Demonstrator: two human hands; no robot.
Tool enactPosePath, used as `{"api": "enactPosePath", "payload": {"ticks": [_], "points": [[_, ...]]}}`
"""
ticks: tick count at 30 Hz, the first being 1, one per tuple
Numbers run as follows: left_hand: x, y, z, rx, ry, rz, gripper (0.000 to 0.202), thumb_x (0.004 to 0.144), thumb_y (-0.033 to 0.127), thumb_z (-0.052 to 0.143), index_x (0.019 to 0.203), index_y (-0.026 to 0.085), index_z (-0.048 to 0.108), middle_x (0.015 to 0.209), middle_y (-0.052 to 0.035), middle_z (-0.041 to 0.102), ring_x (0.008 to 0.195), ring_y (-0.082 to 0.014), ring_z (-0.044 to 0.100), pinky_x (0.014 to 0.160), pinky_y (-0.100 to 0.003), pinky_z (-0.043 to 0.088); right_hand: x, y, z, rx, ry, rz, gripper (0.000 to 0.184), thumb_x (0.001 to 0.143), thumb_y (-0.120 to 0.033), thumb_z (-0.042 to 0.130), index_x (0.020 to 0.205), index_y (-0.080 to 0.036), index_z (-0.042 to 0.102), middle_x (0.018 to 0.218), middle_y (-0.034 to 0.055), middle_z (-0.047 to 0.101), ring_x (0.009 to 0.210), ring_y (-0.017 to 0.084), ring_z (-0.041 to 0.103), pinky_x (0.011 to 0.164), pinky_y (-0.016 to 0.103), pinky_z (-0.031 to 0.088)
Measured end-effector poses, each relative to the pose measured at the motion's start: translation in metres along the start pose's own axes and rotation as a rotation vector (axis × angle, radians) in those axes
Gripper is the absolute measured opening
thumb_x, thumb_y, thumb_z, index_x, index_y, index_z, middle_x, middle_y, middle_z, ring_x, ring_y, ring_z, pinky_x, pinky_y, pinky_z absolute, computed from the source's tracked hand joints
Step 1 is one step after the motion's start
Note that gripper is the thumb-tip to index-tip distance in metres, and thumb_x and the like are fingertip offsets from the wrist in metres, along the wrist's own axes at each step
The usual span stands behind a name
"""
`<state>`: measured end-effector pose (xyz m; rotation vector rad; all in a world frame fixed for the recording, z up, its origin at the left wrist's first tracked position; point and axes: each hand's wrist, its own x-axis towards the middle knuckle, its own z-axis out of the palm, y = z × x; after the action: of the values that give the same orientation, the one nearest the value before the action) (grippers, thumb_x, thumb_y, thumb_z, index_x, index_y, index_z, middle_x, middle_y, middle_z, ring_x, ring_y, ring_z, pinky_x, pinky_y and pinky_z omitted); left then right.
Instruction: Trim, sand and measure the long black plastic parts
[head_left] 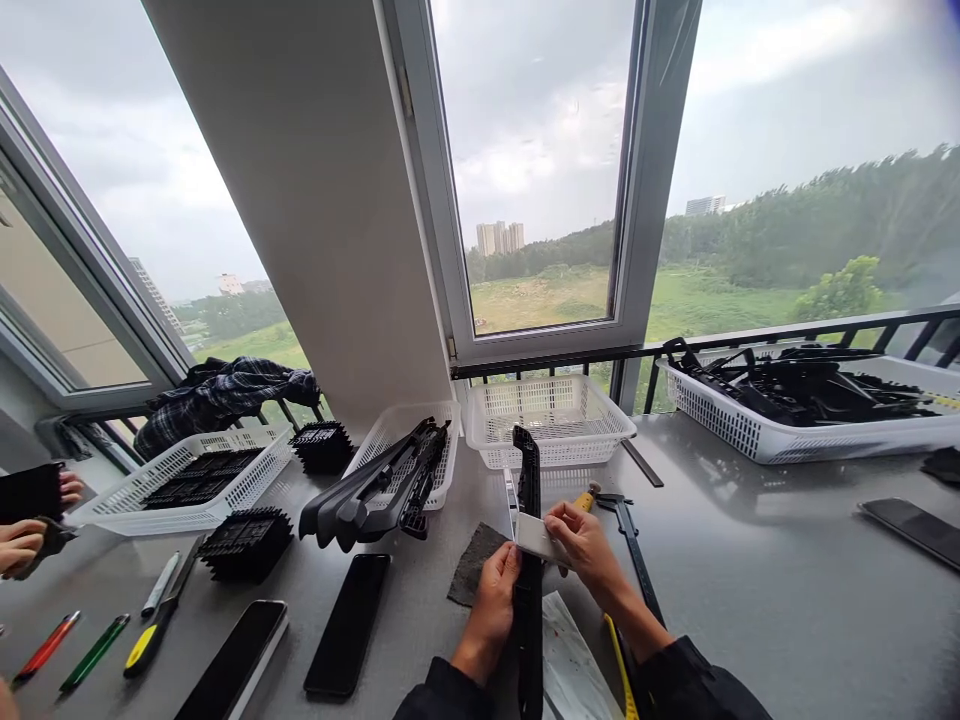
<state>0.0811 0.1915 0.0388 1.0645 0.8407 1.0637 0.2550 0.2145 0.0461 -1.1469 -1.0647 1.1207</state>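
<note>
Head view, facing window [536,160], table [765,590] below

Blk strip [529,630] (cloth [229,398] dk plaid)

Tall windows [540,180] flank a grey pillar [307,200] (the sky [787,90] outside is overcast) above a glossy table [780,580].

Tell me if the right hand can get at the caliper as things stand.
Probably yes: the caliper lies beside the right hand, its upper part uncovered, though that hand would first have to release the pale piece.
</note>
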Motion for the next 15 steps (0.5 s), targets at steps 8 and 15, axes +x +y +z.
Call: {"api": "enactPosePath", "payload": {"ticks": [8, 15], "points": [[0.003, -0.003, -0.003, -0.015, 0.025, -0.003, 0.073, 0.072, 0.089, 0.080, 0.071, 0.022, 0.050, 0.066, 0.0073, 0.040, 0.063, -0.0110, 0.029, 0.059, -0.028, 0.026, 0.006, 0.002, -0.028, -0.115, 0.260, -0.170, 0.047, 0.091, -0.068, 0.064, 0.089, -0.021, 0.066, 0.075, 0.0049, 0.073, 0.060, 0.020, 0.066, 0.051, 0.029, 0.054], [0.003, -0.003, -0.004, -0.078, 0.087, -0.004, 0.070, 0.069, 0.083, 0.088, 0.079, 0.016, 0.068, 0.072, 0.0025, 0.053, 0.069, -0.0135, 0.040, 0.066, -0.029, 0.034, -0.021, -0.008, 0.006, -0.291, 0.014, -0.389, 0.029, 0.092, -0.034, 0.069, 0.118, -0.025, 0.078, 0.120, 0.0100, 0.082, 0.109, 0.029, 0.076, 0.097, 0.041, 0.059]]}}
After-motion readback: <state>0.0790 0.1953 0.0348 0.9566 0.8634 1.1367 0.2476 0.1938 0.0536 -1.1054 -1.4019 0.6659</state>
